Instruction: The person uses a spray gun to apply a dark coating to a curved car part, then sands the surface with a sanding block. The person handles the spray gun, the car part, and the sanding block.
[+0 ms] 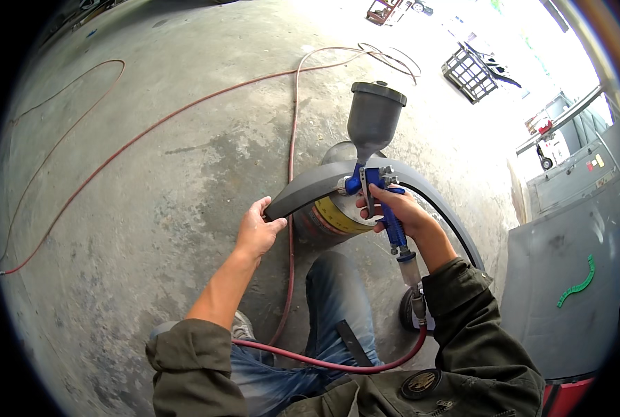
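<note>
My left hand [256,229] pinches the left end of a long, curved grey trim piece [308,186], which looks like a wheel-arch flare. The trim arches to the right, passing over a metal can [334,217] with a yellow band. Wrapped round the handle of a blue spray gun [394,226] is my right hand [408,212], with fingers at the trigger. The gun's dark grey paint cup [376,119] stands upright with its lid on, and its nozzle points left, close to the trim. Below the handle, a clear filter [410,270] joins a red air hose [324,360].
More red hose [178,111] winds across the stained concrete floor. A black crate [470,73] stands at the far right. Nearer on the right are a grey panel [539,271] with a green strip [577,283] on it and a small wheel [411,309]. The hose crosses above my legs.
</note>
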{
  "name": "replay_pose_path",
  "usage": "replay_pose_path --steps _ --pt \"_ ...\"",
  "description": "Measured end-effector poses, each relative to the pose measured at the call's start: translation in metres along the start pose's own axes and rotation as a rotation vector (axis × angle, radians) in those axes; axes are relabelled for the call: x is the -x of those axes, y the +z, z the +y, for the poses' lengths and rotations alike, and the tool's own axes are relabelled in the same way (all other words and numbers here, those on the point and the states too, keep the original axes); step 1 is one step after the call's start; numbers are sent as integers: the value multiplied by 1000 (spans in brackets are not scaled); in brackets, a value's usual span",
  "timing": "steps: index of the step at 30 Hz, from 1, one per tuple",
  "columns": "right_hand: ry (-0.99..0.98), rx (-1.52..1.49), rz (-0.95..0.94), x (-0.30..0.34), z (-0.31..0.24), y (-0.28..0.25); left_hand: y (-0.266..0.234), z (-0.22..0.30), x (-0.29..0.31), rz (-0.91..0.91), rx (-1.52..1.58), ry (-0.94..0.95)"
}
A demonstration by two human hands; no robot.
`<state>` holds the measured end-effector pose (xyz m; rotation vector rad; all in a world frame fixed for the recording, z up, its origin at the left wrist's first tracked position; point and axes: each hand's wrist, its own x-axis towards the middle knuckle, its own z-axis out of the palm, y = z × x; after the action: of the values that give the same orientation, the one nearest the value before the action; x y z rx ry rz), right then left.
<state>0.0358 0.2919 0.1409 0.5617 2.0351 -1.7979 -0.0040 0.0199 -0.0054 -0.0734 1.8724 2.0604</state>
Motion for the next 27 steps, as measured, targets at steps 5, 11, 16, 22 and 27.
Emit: replay_pose_path --steps 5,11,16,22,27 --pt "-2 -13 26 -4 1 -16 2 2 0 -1 -5 4" --pt "-19 -29 50 -4 6 -28 0 1 3 4 7 -11" --pt "-25 -44 83 -1 6 -35 -2 -6 1 -6 26 -8" --pt "-53 -96 98 -2 9 -42 -10 -29 -1 75 -317 215" --pt "-58 -76 110 6 11 -36 -3 -9 14 158 -786 479"
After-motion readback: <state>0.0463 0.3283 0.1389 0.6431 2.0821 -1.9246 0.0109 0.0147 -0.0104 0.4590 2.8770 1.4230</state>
